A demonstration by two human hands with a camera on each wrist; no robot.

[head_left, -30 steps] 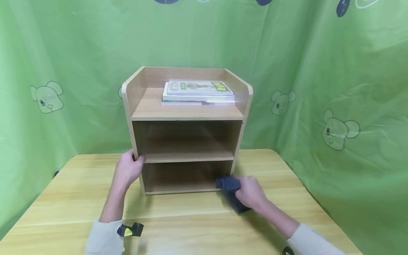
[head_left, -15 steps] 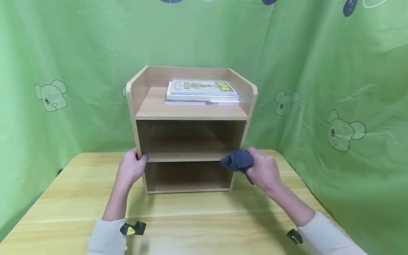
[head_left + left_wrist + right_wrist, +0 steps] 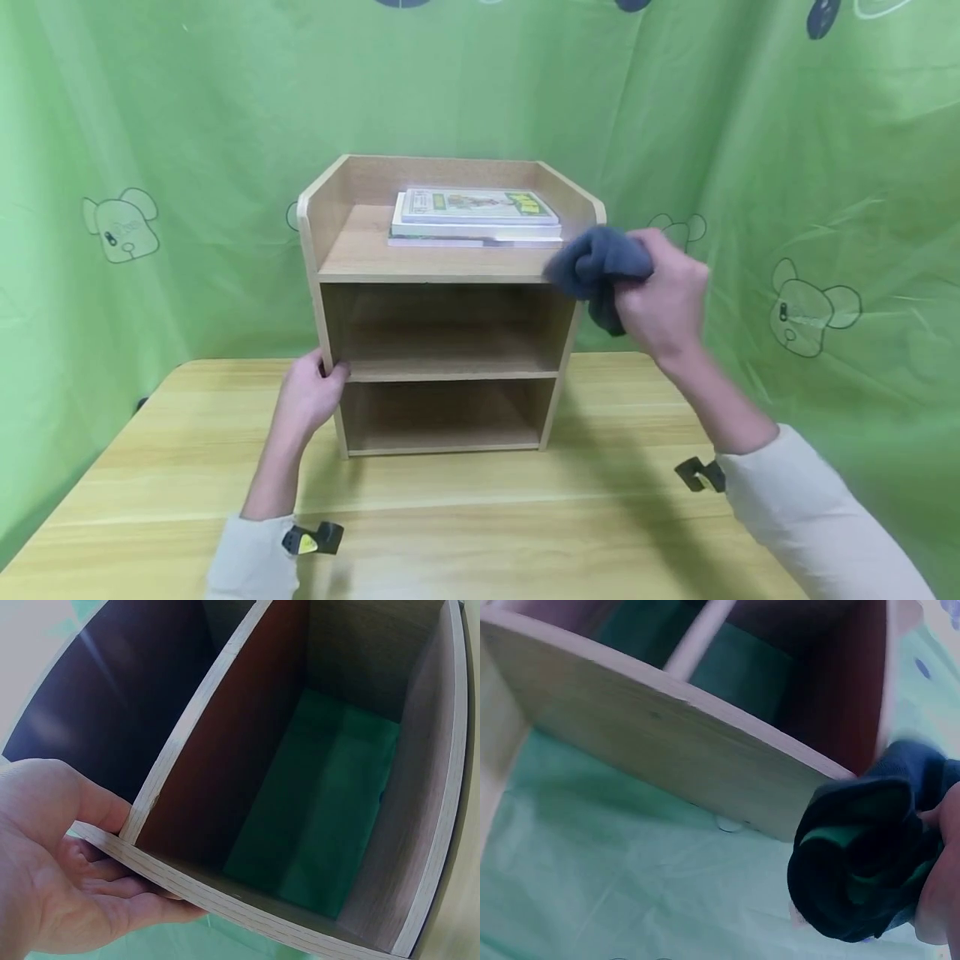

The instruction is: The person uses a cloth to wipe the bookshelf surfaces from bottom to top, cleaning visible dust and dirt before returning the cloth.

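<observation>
A small wooden shelf unit (image 3: pixel 442 275) with three levels stands on the table. My left hand (image 3: pixel 311 392) grips its left side panel at the height of the middle board; in the left wrist view the thumb lies inside by the board and the fingers (image 3: pixel 150 909) wrap behind the panel. My right hand (image 3: pixel 667 292) holds a bunched dark blue cloth (image 3: pixel 600 267) in front of the right side panel, level with the top shelf's front edge. The right wrist view has the folded cloth (image 3: pixel 855 855) close by the panel's edge.
Several stacked books (image 3: pixel 476 218) lie on the top shelf. The light wooden table (image 3: pixel 435 533) extends around the unit. A green curtain (image 3: pixel 465 92) with mouse outlines hangs behind and to the right.
My right hand has risen with the cloth along the unit's right front edge, from the bottom board to the top shelf. The left hand keeps its grip on the left panel.
</observation>
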